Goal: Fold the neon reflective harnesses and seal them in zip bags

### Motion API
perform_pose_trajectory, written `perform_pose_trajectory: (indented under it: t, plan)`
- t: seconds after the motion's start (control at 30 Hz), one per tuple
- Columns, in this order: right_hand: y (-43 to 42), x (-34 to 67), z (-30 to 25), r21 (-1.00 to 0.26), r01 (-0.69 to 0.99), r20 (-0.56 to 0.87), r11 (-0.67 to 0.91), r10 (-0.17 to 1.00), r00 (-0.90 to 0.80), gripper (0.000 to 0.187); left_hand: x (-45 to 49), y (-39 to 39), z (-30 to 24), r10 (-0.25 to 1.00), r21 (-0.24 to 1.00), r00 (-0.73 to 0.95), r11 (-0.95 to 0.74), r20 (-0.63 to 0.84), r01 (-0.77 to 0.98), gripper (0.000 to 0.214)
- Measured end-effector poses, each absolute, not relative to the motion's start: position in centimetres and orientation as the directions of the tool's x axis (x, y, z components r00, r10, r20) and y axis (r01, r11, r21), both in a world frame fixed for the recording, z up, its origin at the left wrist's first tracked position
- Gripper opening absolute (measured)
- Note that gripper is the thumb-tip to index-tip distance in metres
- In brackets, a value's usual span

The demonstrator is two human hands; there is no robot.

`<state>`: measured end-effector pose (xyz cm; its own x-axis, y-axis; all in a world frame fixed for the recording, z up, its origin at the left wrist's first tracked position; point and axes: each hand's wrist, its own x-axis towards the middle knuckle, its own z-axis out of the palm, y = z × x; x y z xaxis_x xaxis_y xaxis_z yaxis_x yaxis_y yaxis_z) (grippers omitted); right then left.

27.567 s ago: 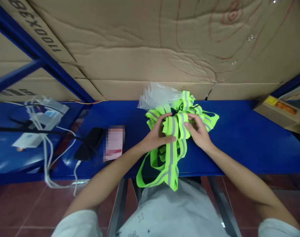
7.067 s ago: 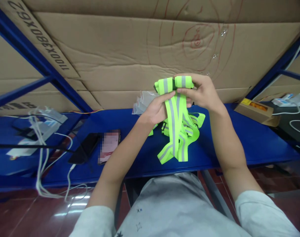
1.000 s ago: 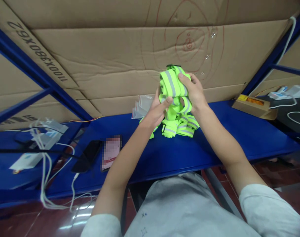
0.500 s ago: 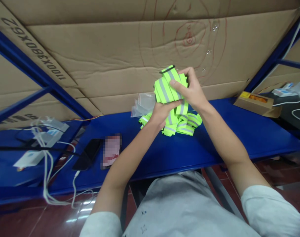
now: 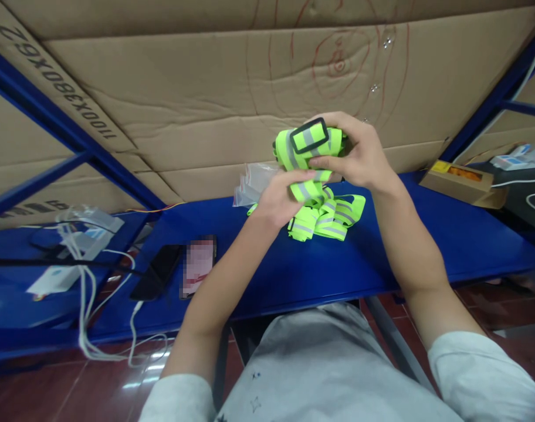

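A neon-yellow reflective strap bundle (image 5: 303, 153) with grey stripes is held up above the blue shelf (image 5: 426, 246). A black plastic buckle (image 5: 310, 135) lies across the top of the folded bundle. My right hand (image 5: 359, 155) grips the bundle from the right, fingers curled round it. My left hand (image 5: 280, 199) pinches its lower edge from below. More of the same yellow straps (image 5: 331, 217) lie in a heap on the shelf under my hands. Clear zip bags (image 5: 254, 181) sit behind the heap.
A black phone (image 5: 157, 271) and a blurred card (image 5: 197, 264) lie on the shelf at left. White cables and chargers (image 5: 80, 246) crowd the far left. A small cardboard box (image 5: 459, 183) stands at right. Cardboard sheets (image 5: 206, 105) form the back wall.
Over the last second the bundle has been turned in my hands, and the black buckle now faces me on top. My right hand's grip has shifted to the right side.
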<state>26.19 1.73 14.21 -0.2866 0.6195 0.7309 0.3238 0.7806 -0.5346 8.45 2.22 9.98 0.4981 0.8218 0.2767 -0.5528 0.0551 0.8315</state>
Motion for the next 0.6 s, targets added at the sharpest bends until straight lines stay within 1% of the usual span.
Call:
perform_pose_trajectory:
  t: [0.1, 0.2, 0.27, 0.33, 0.37, 0.4, 0.47, 0.5, 0.53, 0.6]
  plan:
    - [1.9, 25.8, 14.0, -0.444, 0.309, 0.765, 0.841, 0.536, -0.359, 0.037, 7.4, 2.0, 11.5, 0.819, 0.750, 0.471, 0.077, 0.328, -0.657, 0.019]
    - [2.1, 25.7, 13.9, -0.336, 0.268, 0.790, 0.903, 0.425, -0.441, 0.033, 6.5, 2.2, 12.2, 0.828, 0.739, 0.464, 0.094, 0.314, -0.668, 0.031]
    - [2.2, 25.8, 14.0, -0.313, 0.259, 0.751, 0.914, 0.405, -0.522, 0.036, 6.0, 2.8, 12.1, 0.843, 0.765, 0.438, 0.049, 0.314, -0.642, 0.023]
    - [2.3, 26.0, 14.0, -0.369, 0.251, 0.660, 0.895, 0.442, -0.607, 0.048, 5.8, 3.3, 11.8, 0.859, 0.801, 0.401, -0.017, 0.318, -0.599, 0.010]
    - [2.4, 26.0, 14.0, -0.421, 0.226, 0.640, 0.879, 0.464, -0.612, 0.058, 5.7, 3.6, 11.6, 0.862, 0.814, 0.387, -0.049, 0.327, -0.579, 0.010]
    - [2.5, 26.0, 13.9, -0.482, 0.183, 0.657, 0.857, 0.491, -0.572, 0.068, 5.8, 3.7, 11.4, 0.856, 0.821, 0.380, -0.085, 0.351, -0.565, 0.014]
    - [3.0, 25.6, 13.6, -0.606, 0.053, 0.717, 0.794, 0.574, -0.395, 0.082, 6.0, 3.8, 11.1, 0.819, 0.809, 0.362, -0.195, 0.445, -0.554, 0.033]
    - [3.2, 25.3, 13.4, -0.663, -0.016, 0.713, 0.748, 0.625, -0.318, 0.085, 6.2, 3.9, 10.9, 0.788, 0.795, 0.356, -0.260, 0.503, -0.548, 0.045]
    - [3.5, 24.9, 13.1, -0.720, -0.075, 0.680, 0.690, 0.678, -0.280, 0.088, 6.4, 3.9, 10.7, 0.750, 0.778, 0.354, -0.328, 0.560, -0.536, 0.056]
    - [3.9, 24.0, 12.6, -0.815, -0.141, 0.576, 0.562, 0.760, -0.301, 0.094, 6.7, 4.1, 10.4, 0.676, 0.744, 0.356, -0.451, 0.645, -0.494, 0.073]
